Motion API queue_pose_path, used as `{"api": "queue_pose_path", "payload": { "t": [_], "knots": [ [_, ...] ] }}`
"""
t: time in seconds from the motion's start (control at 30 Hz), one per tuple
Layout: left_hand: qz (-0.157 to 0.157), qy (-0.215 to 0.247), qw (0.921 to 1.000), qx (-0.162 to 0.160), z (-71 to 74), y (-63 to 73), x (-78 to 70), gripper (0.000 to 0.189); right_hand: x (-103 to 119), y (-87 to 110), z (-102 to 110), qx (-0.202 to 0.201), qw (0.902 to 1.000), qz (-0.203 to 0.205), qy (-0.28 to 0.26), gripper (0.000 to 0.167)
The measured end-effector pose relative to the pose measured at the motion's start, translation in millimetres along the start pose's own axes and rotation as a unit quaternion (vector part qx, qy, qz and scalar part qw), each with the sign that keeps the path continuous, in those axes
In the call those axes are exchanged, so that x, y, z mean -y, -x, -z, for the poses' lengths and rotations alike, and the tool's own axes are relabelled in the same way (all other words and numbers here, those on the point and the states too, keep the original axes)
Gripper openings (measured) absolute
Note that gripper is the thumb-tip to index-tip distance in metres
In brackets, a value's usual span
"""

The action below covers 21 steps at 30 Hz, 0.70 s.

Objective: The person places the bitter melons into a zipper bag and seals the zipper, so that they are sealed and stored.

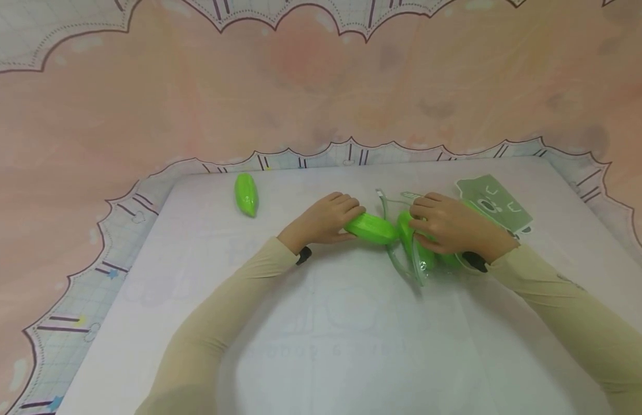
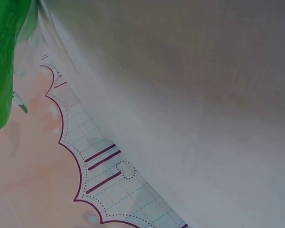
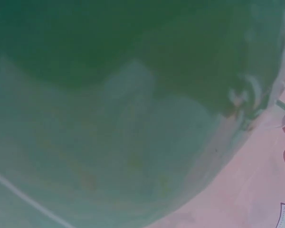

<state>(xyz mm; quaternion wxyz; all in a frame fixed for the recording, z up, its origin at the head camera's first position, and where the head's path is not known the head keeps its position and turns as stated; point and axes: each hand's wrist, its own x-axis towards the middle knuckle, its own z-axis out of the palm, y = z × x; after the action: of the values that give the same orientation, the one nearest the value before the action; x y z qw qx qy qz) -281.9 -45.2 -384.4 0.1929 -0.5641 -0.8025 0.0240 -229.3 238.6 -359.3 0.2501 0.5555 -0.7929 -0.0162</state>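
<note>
Near the far left corner of the worktop (image 1: 300,369), a loose green pod (image 1: 246,195) lies by itself, just inside the far edge. To its right, my left hand (image 1: 328,219) grips a held pod (image 1: 374,229) by one end, its tip pointing right, at the mouth of a clear bag (image 1: 416,262); I cannot tell whether the tip is inside. My right hand (image 1: 442,225) pinches the bag near its green-trimmed opening, with more green pieces (image 1: 427,259) behind the film. My hands are apart. Beyond them, toward the right edge, is a green bear-faced panel (image 1: 499,199).

The limp mouth could fold inward and snag the tip; a harder push might then drag the bag sideways. If my pinch slips, the pieces could slide out. The loose pod, if knocked, might roll over the far edge. I have most room toward the near edge, and least beyond the bag.
</note>
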Motion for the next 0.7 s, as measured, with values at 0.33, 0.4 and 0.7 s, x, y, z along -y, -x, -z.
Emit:
{"api": "queue_pose_path", "payload": {
  "t": [0.33,0.4,0.7],
  "knots": [
    [0.002,0.006,1.0000,0.000,-0.1,-6.7,-2.5,0.049,-0.5,0.1,1.0,0.003,1.0000,-0.002,0.002,0.013],
    [0.001,0.008,1.0000,-0.001,-0.3,-8.3,-3.1,0.048,-0.4,0.1,1.6,0.007,1.0000,-0.004,0.001,0.014],
    [-0.004,0.007,1.0000,-0.002,-4.8,-14.8,-5.4,0.049,-0.3,0.2,1.7,0.002,1.0000,-0.002,-0.002,0.012]
  ]
}}
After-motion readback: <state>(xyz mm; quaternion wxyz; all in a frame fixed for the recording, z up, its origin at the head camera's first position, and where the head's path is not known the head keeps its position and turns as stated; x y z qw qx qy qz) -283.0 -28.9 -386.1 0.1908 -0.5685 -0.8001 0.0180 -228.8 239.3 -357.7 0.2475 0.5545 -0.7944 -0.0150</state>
